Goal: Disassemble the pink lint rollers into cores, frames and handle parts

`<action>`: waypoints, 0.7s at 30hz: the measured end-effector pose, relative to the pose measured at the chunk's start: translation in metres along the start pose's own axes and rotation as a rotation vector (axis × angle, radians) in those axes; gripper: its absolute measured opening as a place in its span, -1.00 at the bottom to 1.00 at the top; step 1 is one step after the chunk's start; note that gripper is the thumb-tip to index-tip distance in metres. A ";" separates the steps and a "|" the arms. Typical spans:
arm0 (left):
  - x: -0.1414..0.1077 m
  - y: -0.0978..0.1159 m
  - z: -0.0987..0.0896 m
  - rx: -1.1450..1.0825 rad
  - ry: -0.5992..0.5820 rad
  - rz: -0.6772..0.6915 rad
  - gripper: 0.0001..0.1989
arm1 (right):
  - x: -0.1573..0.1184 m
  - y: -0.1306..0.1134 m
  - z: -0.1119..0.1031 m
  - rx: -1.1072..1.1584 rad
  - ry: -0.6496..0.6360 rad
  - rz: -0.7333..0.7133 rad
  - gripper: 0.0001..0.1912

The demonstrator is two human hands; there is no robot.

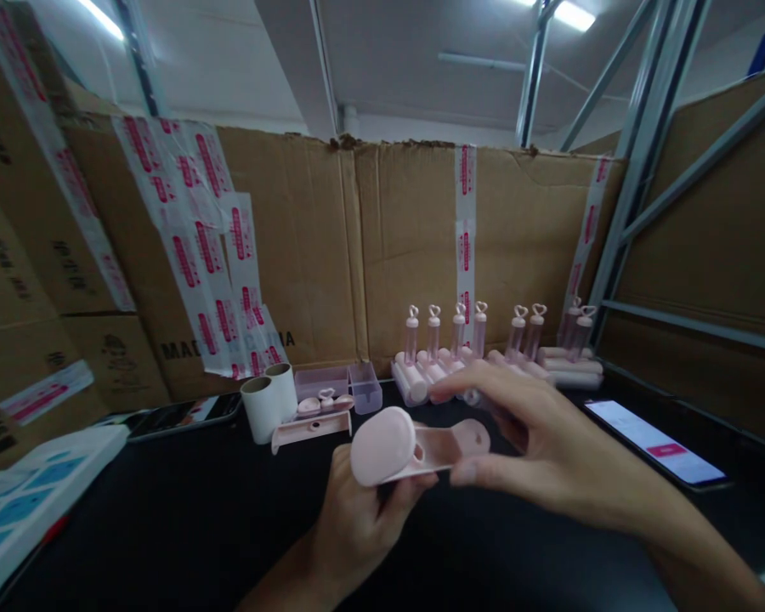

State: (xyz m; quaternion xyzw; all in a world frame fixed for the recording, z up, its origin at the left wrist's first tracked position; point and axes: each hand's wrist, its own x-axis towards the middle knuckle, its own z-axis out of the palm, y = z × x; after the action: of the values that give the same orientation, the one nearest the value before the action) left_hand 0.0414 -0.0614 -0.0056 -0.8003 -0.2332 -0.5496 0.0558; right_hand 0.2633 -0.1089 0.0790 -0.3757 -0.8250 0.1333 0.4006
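My left hand (366, 518) is closed around a pale pink plastic piece (382, 446), held up over the black table. The piece has a broad oval end towards me and a narrower channel with holes running to the right, ending in a rounded tab. My right hand (548, 425) is at that tab with thumb and fingers spread apart. Its thumb lies close against the tab's lower edge; whether it touches, I cannot tell. Behind my right hand stand several pink units (411, 378) with clear tubes topped by heart-shaped rings, partly hidden by my fingers.
Two white cylinders (261, 410) stand left of centre, beside a clear purple tray (365, 389), a long pink channel piece (312, 431) and small pink parts (326, 399). A lit phone (656, 444) lies right, another dark device (184, 418) left. A cardboard wall (306, 255) closes the back.
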 end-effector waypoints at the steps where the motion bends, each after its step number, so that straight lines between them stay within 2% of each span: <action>1: -0.001 -0.001 0.001 -0.005 -0.016 -0.012 -0.65 | -0.001 0.001 0.003 -0.001 -0.063 -0.006 -0.53; 3: -0.002 -0.003 0.003 -0.010 -0.030 -0.026 -0.63 | -0.001 0.004 0.009 0.017 -0.118 0.009 -0.57; 7: 0.002 -0.004 0.001 -0.041 -0.060 -0.080 -0.68 | 0.002 0.013 0.007 -0.004 -0.072 0.045 -0.75; 10: 0.006 -0.003 -0.002 -0.115 -0.117 -0.191 -0.74 | 0.004 0.033 -0.006 -0.101 0.010 0.119 -0.71; 12: 0.008 -0.004 -0.003 -0.173 -0.150 -0.250 -0.75 | 0.003 0.053 -0.013 -0.123 0.003 0.172 -0.67; 14: 0.007 -0.005 -0.003 -0.204 -0.131 -0.284 -0.80 | 0.002 0.074 -0.013 -0.079 -0.101 0.221 -0.67; 17: 0.006 -0.005 -0.002 -0.231 -0.089 -0.297 -0.85 | -0.001 0.099 0.000 0.004 -0.322 0.305 -0.66; 21: 0.007 -0.003 -0.001 -0.260 -0.082 -0.278 -0.83 | 0.001 0.117 0.023 -0.013 -0.490 0.262 -0.67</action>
State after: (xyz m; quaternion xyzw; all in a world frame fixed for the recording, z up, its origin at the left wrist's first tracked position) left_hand 0.0412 -0.0574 0.0006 -0.7825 -0.2709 -0.5443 -0.1341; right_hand 0.3055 -0.0267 0.0034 -0.4382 -0.8426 0.2655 0.1660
